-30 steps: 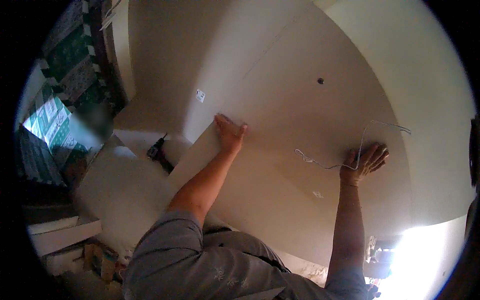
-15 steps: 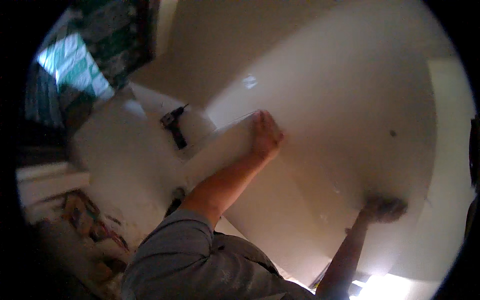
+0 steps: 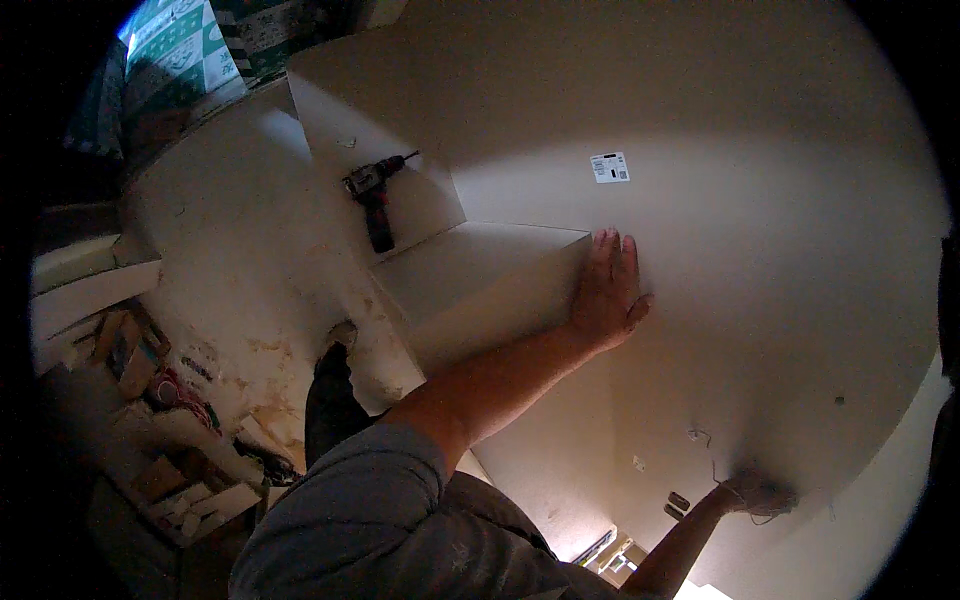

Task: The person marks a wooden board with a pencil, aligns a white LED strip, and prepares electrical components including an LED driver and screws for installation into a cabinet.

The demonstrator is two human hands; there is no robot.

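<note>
A large pale panel [image 3: 740,230] spreads across the right of the view. My left hand [image 3: 608,290] rests flat on it, fingers stretched out, beside the far corner of a pale box-like ledge [image 3: 470,265]. Farther right and nearer to me, my right hand [image 3: 765,492] is at the same panel in dim light; thin cable [image 3: 713,470] loops pass by it. Its fingers are too dark to make out. To the left of the ledge, a cordless drill [image 3: 372,200] lies on a pale surface, its bit toward the panel.
A white printed label [image 3: 610,167] is stuck on the panel, and a small dark hole [image 3: 839,401] shows at right. Wood offcuts [image 3: 190,490] and a reddish cable bundle [image 3: 180,395] lie at lower left. Green-and-white sheeting [image 3: 185,55] is at upper left. My shoe [image 3: 342,333] stands on the dusty floor [image 3: 240,240].
The view has shifted and is sharper. My left hand's fingers now lie flatter and more spread by the ledge corner. My right hand appears lower in view, still by the panel.
</note>
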